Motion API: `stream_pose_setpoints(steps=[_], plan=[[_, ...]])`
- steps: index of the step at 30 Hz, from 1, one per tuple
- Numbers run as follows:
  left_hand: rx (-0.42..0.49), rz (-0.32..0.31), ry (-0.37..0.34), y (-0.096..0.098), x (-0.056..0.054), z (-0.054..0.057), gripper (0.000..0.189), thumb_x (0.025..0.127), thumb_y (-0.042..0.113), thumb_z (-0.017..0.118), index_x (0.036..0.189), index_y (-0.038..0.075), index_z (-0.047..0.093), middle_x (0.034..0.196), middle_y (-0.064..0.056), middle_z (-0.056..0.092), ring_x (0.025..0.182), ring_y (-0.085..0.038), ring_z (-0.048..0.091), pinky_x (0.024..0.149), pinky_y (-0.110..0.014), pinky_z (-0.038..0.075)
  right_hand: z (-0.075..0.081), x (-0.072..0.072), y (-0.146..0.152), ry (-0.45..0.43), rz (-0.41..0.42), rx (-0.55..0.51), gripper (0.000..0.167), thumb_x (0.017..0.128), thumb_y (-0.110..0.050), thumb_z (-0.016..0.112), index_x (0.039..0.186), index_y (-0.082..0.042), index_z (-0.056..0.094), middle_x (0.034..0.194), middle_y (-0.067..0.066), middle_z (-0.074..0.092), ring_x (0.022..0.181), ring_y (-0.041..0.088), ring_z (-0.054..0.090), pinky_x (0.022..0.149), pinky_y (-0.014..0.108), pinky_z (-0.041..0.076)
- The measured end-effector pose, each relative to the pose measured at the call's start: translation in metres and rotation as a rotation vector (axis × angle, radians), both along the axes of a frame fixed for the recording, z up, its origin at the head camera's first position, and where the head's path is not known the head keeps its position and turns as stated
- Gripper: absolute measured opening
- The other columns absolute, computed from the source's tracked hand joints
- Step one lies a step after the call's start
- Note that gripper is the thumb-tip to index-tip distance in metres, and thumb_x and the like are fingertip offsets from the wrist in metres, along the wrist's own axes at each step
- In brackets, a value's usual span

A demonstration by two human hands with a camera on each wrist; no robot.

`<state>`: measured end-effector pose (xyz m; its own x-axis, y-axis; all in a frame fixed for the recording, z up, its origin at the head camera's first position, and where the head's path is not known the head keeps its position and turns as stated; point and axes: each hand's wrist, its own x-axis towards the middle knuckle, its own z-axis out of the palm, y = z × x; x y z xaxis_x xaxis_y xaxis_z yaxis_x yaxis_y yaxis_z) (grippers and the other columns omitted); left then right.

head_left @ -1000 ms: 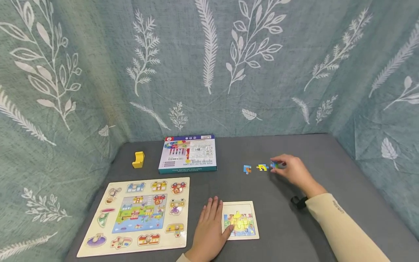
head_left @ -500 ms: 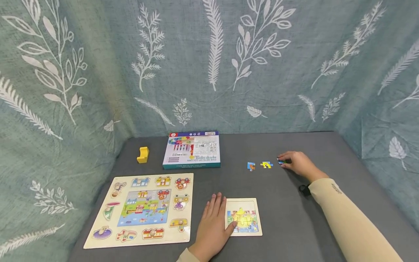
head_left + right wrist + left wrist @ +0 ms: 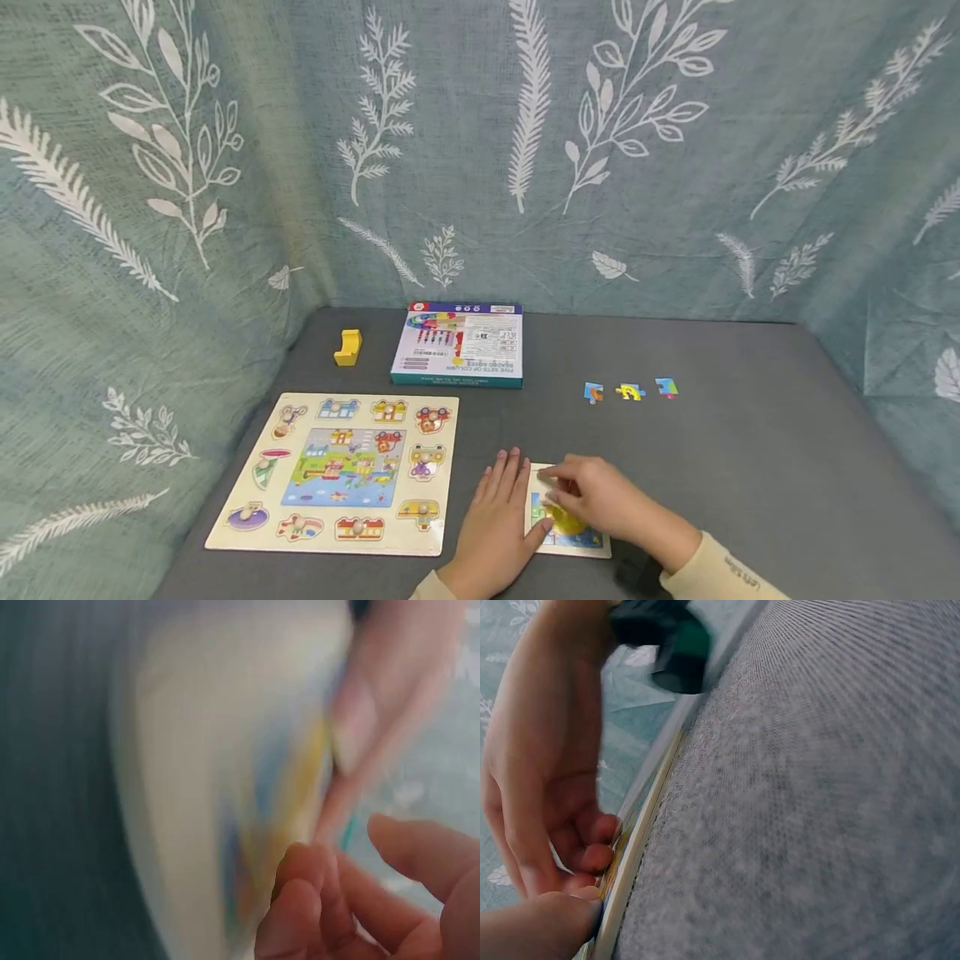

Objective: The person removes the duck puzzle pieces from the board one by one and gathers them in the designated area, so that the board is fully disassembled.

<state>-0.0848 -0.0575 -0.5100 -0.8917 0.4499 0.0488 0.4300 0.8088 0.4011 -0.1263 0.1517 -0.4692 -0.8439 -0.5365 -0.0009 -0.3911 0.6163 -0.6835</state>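
Note:
My left hand (image 3: 495, 512) lies flat at the left edge of a small wooden jigsaw board (image 3: 604, 548), its thumb (image 3: 555, 919) resting on the board. Over the same board hovers my right hand (image 3: 600, 496), fingers loosely bent and thumb apart; no piece shows between them in the right wrist view. Part of the blue and yellow jigsaw picture (image 3: 577, 537) is visible beneath it, the rest hidden by the hands. Farther back lie three loose pieces in a row: a blue and orange piece (image 3: 593, 392), a yellow piece (image 3: 631, 392) and a blue-green piece (image 3: 666, 387).
A larger wooden knob puzzle (image 3: 441, 533) lies to the left of my left hand. Behind it stand a yellow block (image 3: 348, 347) and a flat toy box (image 3: 457, 346). Patterned cloth (image 3: 465, 167) hangs behind and beside the grey table (image 3: 750, 467).
My right hand has let go of the blue-green piece and moved left and nearer, over the small board. The left hand stays in place; the head view has shifted slightly.

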Motion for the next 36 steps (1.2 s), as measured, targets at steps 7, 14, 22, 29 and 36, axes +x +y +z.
stream_pose_setpoints(steps=[7,14,22,29,36], plan=[[0.027,-0.009,0.003,0.007,0.003,0.0,0.081,0.101,0.046,0.068,0.156,-0.007,0.041,0.167,-0.025,0.029,0.156,-0.038,0.023,0.122,-0.056,0.029,-0.008,0.025,-0.007,0.007,0.01,0.001,0.032,0.099,-0.01,0.073,0.128,0.004,0.072,0.08,-0.015,0.054,0.063,-0.001,0.043,0.055,0.02,0.044],[0.054,-0.008,0.042,0.01,0.004,-0.003,0.08,0.1,0.043,0.07,0.155,-0.008,0.042,0.165,-0.027,0.032,0.155,-0.041,0.026,0.12,-0.058,0.031,-0.013,0.03,-0.007,0.038,-0.022,-0.091,0.025,0.097,-0.005,0.074,0.12,0.005,0.076,0.083,-0.014,0.054,0.067,-0.002,0.046,0.056,0.019,0.047],[0.05,0.0,0.047,0.009,-0.003,-0.003,0.082,0.099,0.045,0.071,0.156,-0.007,0.042,0.166,-0.025,0.032,0.156,-0.039,0.025,0.122,-0.056,0.029,-0.017,0.024,-0.008,-0.022,-0.125,-0.217,0.022,0.089,0.002,0.08,0.104,-0.012,0.072,0.095,-0.004,0.058,0.075,0.005,0.049,0.066,0.024,0.049],[0.05,-0.001,0.033,0.008,-0.003,-0.003,0.083,0.099,0.048,0.07,0.155,-0.006,0.043,0.166,-0.025,0.032,0.156,-0.039,0.024,0.122,-0.056,0.028,-0.011,0.019,-0.004,-0.114,-0.199,-0.268,0.011,0.094,-0.002,0.076,0.102,-0.009,0.074,0.086,-0.007,0.066,0.073,0.006,0.057,0.063,0.024,0.05],[0.062,0.011,0.004,0.002,0.0,-0.002,0.084,0.098,0.047,0.071,0.155,-0.007,0.042,0.166,-0.026,0.031,0.156,-0.04,0.023,0.122,-0.057,0.027,0.001,-0.023,0.019,-0.065,-0.421,-0.252,0.009,0.093,-0.002,0.078,0.1,-0.004,0.073,0.084,0.0,0.07,0.071,0.015,0.069,0.059,0.029,0.057]])
